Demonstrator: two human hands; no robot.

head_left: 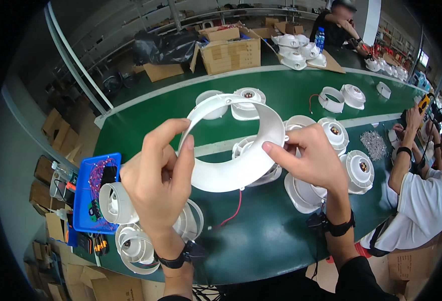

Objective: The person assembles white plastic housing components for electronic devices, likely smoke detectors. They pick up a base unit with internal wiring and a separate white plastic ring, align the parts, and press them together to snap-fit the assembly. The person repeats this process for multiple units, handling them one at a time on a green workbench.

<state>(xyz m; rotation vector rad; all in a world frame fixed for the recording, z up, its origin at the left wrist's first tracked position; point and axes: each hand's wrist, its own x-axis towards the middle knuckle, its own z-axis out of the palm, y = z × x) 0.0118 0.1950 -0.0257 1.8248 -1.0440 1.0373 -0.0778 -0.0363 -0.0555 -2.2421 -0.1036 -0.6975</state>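
A wide white plastic ring [231, 173] is held up above the green table, tilted so that its opening faces me. My left hand [158, 175] pinches its left rim between thumb and fingers. On the opposite side my right hand [308, 158] grips the rim, thumb against the inner wall. From below the ring a thin red wire [239, 205] hangs toward the table. Behind it, partly hidden, sits a white fan housing [248, 145]. More white housings [359, 170] stand beside my right hand, and a white ring-shaped part [116, 203] is next to my left hand.
A blue tray [83, 200] with wires lies at the left, screwdrivers [99, 245] near it. A pile of small screws [374, 145] is at the right. Beyond the table stand a cardboard box [231, 52] and stacked white housings [296, 52]. A person in white [421, 205] works at the right.
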